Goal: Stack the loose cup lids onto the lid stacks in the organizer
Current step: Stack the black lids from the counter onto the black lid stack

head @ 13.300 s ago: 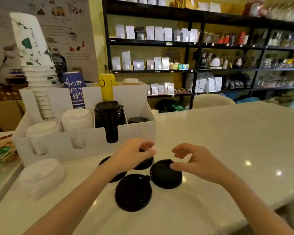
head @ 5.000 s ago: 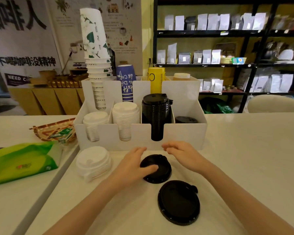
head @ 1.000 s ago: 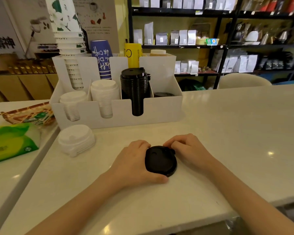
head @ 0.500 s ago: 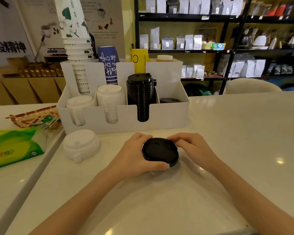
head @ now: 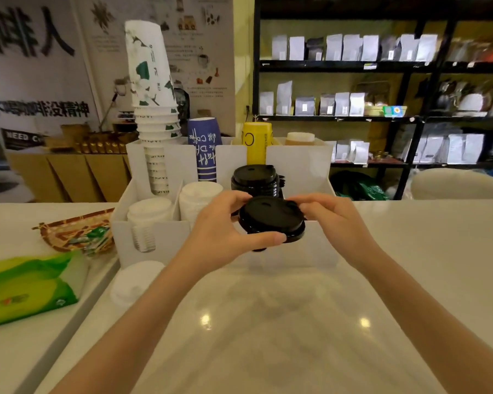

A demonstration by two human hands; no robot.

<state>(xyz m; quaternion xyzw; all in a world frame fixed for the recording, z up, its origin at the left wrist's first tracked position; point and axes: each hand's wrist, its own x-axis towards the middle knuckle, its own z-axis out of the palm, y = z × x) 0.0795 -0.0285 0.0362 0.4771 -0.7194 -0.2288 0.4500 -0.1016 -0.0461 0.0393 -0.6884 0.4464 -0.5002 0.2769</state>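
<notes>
both hands on a short stack of black lids [head: 271, 220], held in the air just in front of the white organizer [head: 310, 172]. left hand [head: 225, 231] fingers [head: 234, 199] curled over the far rim, thumb clamped along the near edge. right hand [head: 328, 220] fingers pinching the right rim. tall black lid stack [head: 254, 179] in the organizer sits right behind the held lids. white lid stacks [head: 151, 214] fill the left slots. loose white lids [head: 134, 282] lie on the bench [head: 268, 322] front-left of the organizer.
</notes>
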